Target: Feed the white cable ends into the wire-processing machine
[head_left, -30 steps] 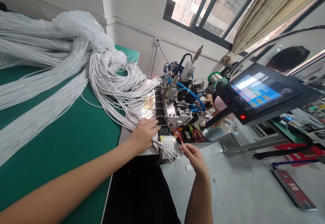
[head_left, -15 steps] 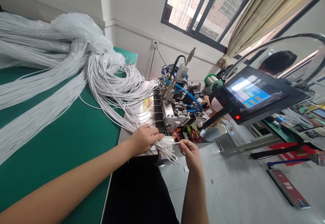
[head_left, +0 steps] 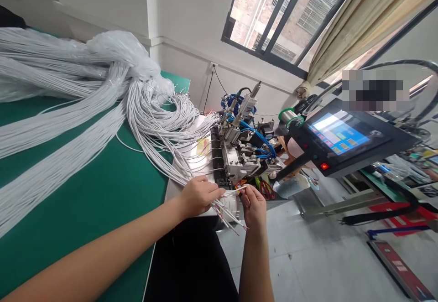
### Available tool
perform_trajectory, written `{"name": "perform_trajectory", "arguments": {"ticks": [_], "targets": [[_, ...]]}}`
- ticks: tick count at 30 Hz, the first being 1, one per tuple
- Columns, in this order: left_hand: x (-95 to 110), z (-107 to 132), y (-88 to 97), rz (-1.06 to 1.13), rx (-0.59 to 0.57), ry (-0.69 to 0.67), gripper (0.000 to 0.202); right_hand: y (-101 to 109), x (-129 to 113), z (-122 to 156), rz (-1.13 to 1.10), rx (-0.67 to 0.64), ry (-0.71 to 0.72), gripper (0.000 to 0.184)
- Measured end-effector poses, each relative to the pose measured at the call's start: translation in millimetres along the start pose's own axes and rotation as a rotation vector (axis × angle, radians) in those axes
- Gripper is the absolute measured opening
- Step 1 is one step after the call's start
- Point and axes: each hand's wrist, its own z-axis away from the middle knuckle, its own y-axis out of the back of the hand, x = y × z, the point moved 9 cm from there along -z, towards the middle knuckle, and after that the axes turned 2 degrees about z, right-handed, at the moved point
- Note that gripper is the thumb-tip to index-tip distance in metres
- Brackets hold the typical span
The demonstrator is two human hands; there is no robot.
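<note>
My left hand (head_left: 201,196) is closed round a bunch of white cables (head_left: 224,210) whose loose ends, some with reddish tips, fan out past my fingers. Between thumb and fingers, my right hand (head_left: 253,201) pinches the end of a single white cable (head_left: 236,190) from this bunch. Just beyond my hands stands a metal machine (head_left: 236,160) with blue air hoses. Several separate cables run across a metal plate (head_left: 186,163) into a black strip (head_left: 219,149) along the machine's near side. A large looped heap of white cables (head_left: 153,119) lies behind my left hand.
Thick cable bundles with plastic wrap (head_left: 116,49) cover part of the green table (head_left: 137,206). At the right a touch screen panel (head_left: 342,133) rises on an arm, near a solder wire spool (head_left: 288,116). Red-handled scissors (head_left: 266,189) lie below the machine. A person sits behind the panel.
My right hand has turned slightly and lifted the pinched cable end nearer the machine. My left hand keeps its grip on the bunch. The whole view has shifted a little.
</note>
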Motion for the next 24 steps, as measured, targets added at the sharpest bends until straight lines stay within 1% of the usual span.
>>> {"name": "perform_trajectory", "arguments": {"ticks": [4,10,14,16,18,24], "targets": [[-3,3,-3.2,-0.016,0.013,0.035,0.031,-2,-1,4,0.033,0.015,-0.003,0.032],[-15,6,-13.4,-0.114,-0.029,0.168,0.037,-7,4,9,0.059,-0.006,-0.045,0.034],[-20,8,-12.9,-0.079,-0.03,0.21,0.045,-6,5,4,0.11,-0.04,-0.081,0.033],[-21,8,-11.4,-0.039,-0.034,0.229,0.05,-5,3,0,0.186,-0.05,-0.077,0.032],[-23,8,-9.4,-0.022,-0.036,0.261,0.05,-6,-1,-4,0.283,-0.066,-0.04,0.032],[-25,7,-5.8,-0.076,-0.014,0.316,0.035,-20,-20,-11,0.695,-0.113,0.144,0.032]]}}
